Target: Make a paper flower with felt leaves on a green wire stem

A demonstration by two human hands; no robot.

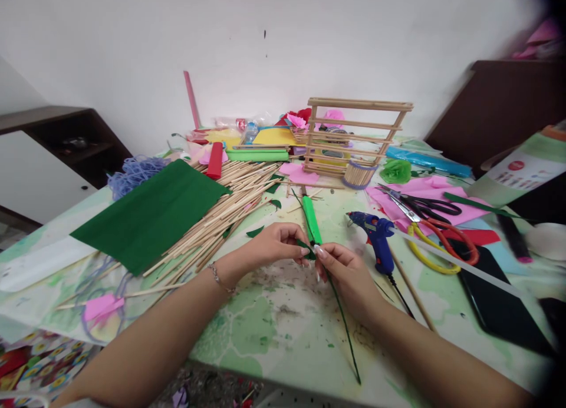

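Note:
My left hand (283,243), a bracelet on its wrist, pinches a small dark green leaf-shaped piece (306,249). Close against it, the fingers of my right hand (347,272) are closed on a thin green stem (344,319). The stem slants down toward the table's near edge; where leaf and stem meet is partly hidden by my fingertips. Just beyond my fingers lies a bright green utility knife (311,219). A blue glue gun (375,237) rests to the right of my right hand. Small dark green scraps (255,232) lie left of the knife.
Many thin wooden sticks (212,219) and a dark green sheet (152,210) cover the left side. A stick frame (354,125) stands at the back. Scissors (409,207), pink paper (431,190) and a black phone (495,296) lie on the right.

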